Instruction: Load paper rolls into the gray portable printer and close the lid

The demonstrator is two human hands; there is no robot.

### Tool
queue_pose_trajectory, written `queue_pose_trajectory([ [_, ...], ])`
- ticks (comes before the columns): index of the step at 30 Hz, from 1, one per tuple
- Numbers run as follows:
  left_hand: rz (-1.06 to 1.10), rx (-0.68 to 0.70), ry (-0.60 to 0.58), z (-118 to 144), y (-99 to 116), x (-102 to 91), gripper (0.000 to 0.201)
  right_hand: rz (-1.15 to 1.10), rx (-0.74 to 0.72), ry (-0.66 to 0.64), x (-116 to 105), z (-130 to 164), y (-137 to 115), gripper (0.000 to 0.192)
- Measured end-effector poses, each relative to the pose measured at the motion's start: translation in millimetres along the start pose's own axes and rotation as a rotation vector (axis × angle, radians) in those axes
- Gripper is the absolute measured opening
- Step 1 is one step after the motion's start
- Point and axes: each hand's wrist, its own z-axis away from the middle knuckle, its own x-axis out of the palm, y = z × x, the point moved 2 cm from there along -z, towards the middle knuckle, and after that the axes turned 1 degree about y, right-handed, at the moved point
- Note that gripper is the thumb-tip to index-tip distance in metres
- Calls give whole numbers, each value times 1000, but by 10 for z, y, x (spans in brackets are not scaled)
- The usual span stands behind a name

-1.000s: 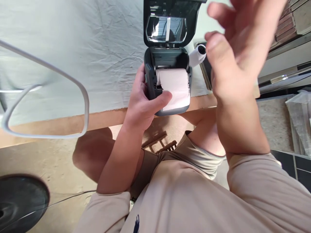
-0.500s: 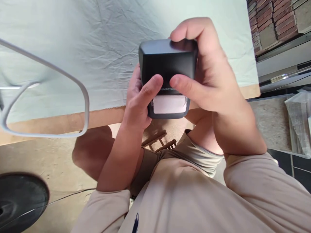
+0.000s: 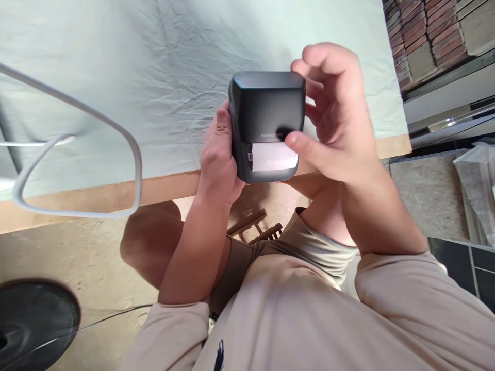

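Observation:
A black label printer (image 3: 270, 111) is held up over the table's near edge, a strip of white label paper (image 3: 270, 157) showing in its lower front. My left hand (image 3: 218, 157) is closed round the printer's left side, thumb along that side and fingers hidden behind. On the other side, my right hand (image 3: 336, 108) has its fingers apart and curved beside the printer's upper right corner. Its thumb tip overlaps the right end of the label strip; whether it presses there I cannot tell. Small lettering sits just above the paper.
A pale, wrinkled cloth (image 3: 174, 93) covers the table, whose bare wooden edge (image 3: 166, 188) shows in front. A white bent tube (image 3: 135, 154) loops at the left. Below it on the floor are a black round base (image 3: 38, 319) and a thin cable. Bricks (image 3: 441, 31) are stacked at upper right.
My right hand has loosened and drawn to the right, its index finger coming off the printer's top. My left thumb has slid from the front to the left side. The printer has turned slightly.

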Motion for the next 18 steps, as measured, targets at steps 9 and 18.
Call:
queue_pose_trajectory([
  [9, 29, -55, -26, 7, 39, 27, 28, 132, -223, 331, -147, -39, -79, 59],
  [18, 59, -81, -130, 80, 104, 116, 13, 200, -251, 307, -198, -193, -354, 15],
])
